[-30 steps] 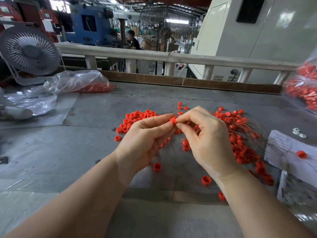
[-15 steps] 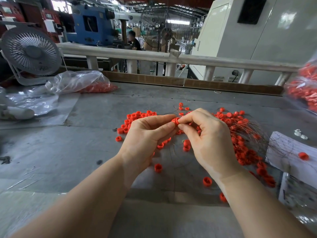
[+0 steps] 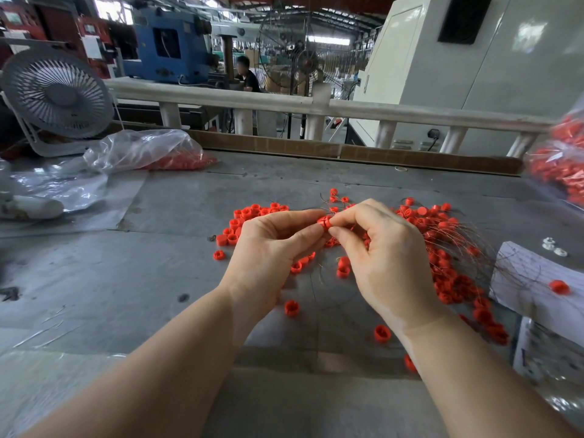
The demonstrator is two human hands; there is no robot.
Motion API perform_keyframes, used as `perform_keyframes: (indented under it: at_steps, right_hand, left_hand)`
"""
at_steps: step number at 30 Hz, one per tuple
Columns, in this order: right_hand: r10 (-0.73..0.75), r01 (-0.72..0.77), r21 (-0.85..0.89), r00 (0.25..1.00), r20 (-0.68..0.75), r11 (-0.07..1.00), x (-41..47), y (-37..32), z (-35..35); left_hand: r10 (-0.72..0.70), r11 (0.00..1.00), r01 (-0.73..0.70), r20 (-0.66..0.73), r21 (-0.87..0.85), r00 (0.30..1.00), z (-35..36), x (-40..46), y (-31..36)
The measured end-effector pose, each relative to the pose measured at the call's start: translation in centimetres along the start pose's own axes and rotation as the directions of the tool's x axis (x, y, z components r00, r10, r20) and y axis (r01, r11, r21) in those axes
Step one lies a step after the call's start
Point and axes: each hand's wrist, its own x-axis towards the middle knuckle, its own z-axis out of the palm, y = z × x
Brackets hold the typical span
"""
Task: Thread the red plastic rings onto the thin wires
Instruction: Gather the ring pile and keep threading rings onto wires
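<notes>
My left hand [image 3: 271, 248] pinches a red plastic ring [image 3: 324, 221] between thumb and forefinger above the grey table [image 3: 126, 295]. My right hand [image 3: 385, 260] meets it fingertip to fingertip and pinches at the ring; the thin wire it may be holding is too fine to make out there. Loose red rings [image 3: 252, 216] lie in a heap behind my left hand. A bundle of thin wires with rings strung on them [image 3: 448, 248] fans out to the right of my right hand.
A clear plastic bag of red rings [image 3: 151, 153] and a white desk fan [image 3: 57, 99] sit at the back left. Another bag of rings [image 3: 559, 159] is at the right edge. Paper sheets [image 3: 531, 276] lie at the right. Single rings [image 3: 291, 308] dot the table near my wrists.
Both hands stayed together over the table and kept working the same ring. The fingers shifted slightly; the ring now shows more between the fingertips.
</notes>
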Motion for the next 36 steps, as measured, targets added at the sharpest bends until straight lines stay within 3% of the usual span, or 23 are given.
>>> perform_keyframes:
  at_steps: [10,19,36]
  right_hand:
    - [-0.027,0.027,0.012,1.000,0.006,1.000,0.07,0.10,-0.05]
    - [-0.040,0.040,0.039,0.999,0.003,0.998,0.04,0.24,-0.01]
    - [-0.066,0.067,-0.033,0.997,0.030,0.997,0.06,0.01,0.04]
  left_hand:
    - [0.000,1.000,0.000,-0.007,0.014,1.000,0.00,0.03,-0.03]
    - [-0.094,0.990,0.093,0.000,-0.105,0.996,0.24,0.03,0.17]
    - [0.100,0.973,-0.082,-0.076,0.214,0.992,0.55,-0.37,-0.02]
